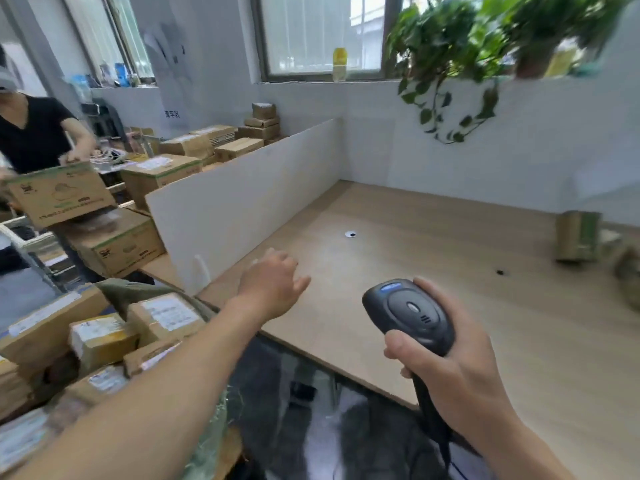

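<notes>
In the head view, the right hand (pixel 460 372) grips a black scanner (pixel 412 313) by its handle, fingers wrapped round it and thumb on the side. The scanner is held in the air over the near edge of the desk (pixel 450 230), its rounded head facing forward, and its cable (pixel 446 452) hangs down below the wrist. The left hand (pixel 273 285) hovers above the desk's left corner beside the white divider (pixel 242 202), fingers loosely spread and holding nothing. A pile of parcels (pixel 169 315) lies just left of that arm. The work looks like scanning them one by one. To do it well, the free hand should pick the top parcel, set it on the bare desk with its label up and flat, and the scanner should tilt down squarely at the barcode.
</notes>
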Tool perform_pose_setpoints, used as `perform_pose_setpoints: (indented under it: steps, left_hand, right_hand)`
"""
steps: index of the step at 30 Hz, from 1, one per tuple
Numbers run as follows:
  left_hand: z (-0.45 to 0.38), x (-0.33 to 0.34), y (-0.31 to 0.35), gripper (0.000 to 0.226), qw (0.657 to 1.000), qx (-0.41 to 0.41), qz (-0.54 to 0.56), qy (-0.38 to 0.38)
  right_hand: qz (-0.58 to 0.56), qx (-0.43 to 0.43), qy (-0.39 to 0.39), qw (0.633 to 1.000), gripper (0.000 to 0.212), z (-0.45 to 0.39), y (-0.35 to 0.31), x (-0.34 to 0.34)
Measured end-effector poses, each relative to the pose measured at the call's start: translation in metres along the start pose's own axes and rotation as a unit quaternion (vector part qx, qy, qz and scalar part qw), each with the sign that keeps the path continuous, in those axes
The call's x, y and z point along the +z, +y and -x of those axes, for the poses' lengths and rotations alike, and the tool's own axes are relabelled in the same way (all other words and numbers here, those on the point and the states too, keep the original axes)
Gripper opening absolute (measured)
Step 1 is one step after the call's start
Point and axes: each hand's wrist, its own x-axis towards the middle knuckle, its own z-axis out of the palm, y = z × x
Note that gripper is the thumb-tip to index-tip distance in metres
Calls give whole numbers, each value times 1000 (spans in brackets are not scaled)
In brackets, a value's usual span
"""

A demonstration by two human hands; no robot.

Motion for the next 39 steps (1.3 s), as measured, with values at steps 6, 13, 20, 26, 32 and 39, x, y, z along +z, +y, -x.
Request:
perform_pose_setpoints:
  steps: [6,13,20,26,32,39]
  left_hand:
    - [-15,-2,163,48,993,114,18,21]
    - [-42,2,320,50,970,231,61,41]
    - [-83,22,456,54,935,340,97,29]
    - [-132,38,562,56,907,405,118,14]
    - [-177,52,641,54,888,444,119,-23]
    - [-230,68,676,55,892,435,116,-44]
  right_hand:
    - [33,-8,100,994,79,32,-18,-126]
    - [73,7,201,977,73,59,-31,-240]
    - [117,21,306,945,82,59,-26,-325]
    - [140,37,393,908,85,40,-13,-386]
    - [157,43,446,880,91,10,-5,-431]
    - [137,31,446,884,79,-44,12,-462]
